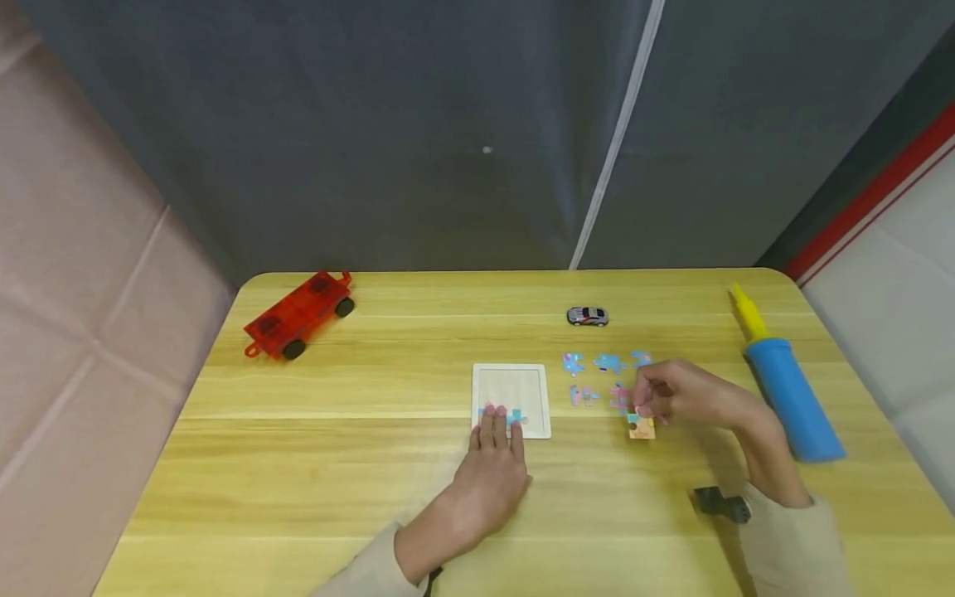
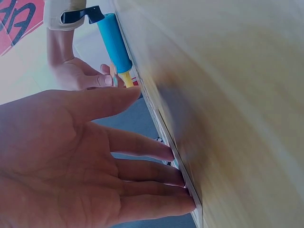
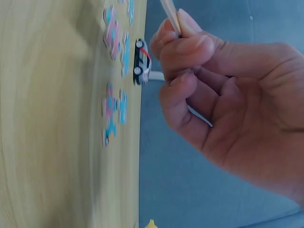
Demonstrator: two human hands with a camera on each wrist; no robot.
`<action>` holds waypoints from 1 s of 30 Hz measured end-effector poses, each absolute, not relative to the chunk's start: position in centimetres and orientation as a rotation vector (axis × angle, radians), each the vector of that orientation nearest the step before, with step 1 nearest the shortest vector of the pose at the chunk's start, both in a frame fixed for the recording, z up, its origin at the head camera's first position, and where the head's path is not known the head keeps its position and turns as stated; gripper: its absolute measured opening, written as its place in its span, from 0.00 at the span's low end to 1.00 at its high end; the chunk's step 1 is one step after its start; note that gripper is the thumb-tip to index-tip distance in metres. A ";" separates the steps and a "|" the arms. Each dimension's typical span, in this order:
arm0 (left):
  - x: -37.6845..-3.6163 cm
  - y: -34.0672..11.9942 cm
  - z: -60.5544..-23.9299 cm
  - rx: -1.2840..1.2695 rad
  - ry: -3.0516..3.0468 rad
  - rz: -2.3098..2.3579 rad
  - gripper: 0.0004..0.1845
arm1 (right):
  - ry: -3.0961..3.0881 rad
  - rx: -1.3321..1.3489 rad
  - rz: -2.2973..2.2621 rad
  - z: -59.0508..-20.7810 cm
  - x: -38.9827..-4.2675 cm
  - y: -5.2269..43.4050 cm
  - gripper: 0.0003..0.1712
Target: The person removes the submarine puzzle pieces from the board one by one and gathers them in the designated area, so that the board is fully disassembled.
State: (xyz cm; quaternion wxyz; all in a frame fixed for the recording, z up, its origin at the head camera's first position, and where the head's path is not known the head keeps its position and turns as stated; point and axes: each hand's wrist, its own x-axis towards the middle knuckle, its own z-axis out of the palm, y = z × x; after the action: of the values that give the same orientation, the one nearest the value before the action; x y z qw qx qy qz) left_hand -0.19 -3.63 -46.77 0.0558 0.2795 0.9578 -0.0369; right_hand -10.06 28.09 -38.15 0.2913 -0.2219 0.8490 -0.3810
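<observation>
A white puzzle tray (image 1: 511, 371) lies at the middle of the wooden table (image 1: 336, 464). My left hand (image 1: 496, 464) lies flat with straight fingers (image 2: 142, 145) pressing on the tray's near edge, where a few blue and pink pieces sit. To the right lie several loose blue and pink puzzle pieces (image 1: 608, 363) (image 3: 114, 107). My right hand (image 1: 675, 394) (image 3: 223, 95) pinches a puzzle piece (image 1: 642, 427) (image 3: 170, 14) between thumb and forefinger, just above the table beside the loose pieces.
A small grey toy car (image 1: 588, 316) (image 3: 141, 61) stands behind the loose pieces. A red toy trailer (image 1: 298, 314) sits at the far left. A blue and yellow hand pump (image 1: 783, 381) (image 2: 115, 45) lies along the right edge. Grey curtain hangs behind the table.
</observation>
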 end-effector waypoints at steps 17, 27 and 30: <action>-0.5 -3.9 -47.4 0.831 2.918 -0.174 0.40 | 2.297 -0.527 -0.948 -39.1 -10.9 31.4 0.08; 0.1 -3.9 -44.9 0.836 2.874 -0.131 0.39 | 2.449 -0.450 -0.747 -39.5 -10.6 30.9 0.11; 0.1 -3.8 -42.8 0.842 2.844 -0.134 0.37 | 2.512 -0.407 -0.681 -39.4 -10.3 30.9 0.13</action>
State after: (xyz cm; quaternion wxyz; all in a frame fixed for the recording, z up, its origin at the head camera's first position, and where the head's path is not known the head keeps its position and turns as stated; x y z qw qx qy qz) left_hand 0.10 -3.78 -42.84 0.0860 0.2827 0.9543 -0.0450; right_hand -10.34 30.88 -39.38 0.2510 -0.1496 0.9231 -0.2501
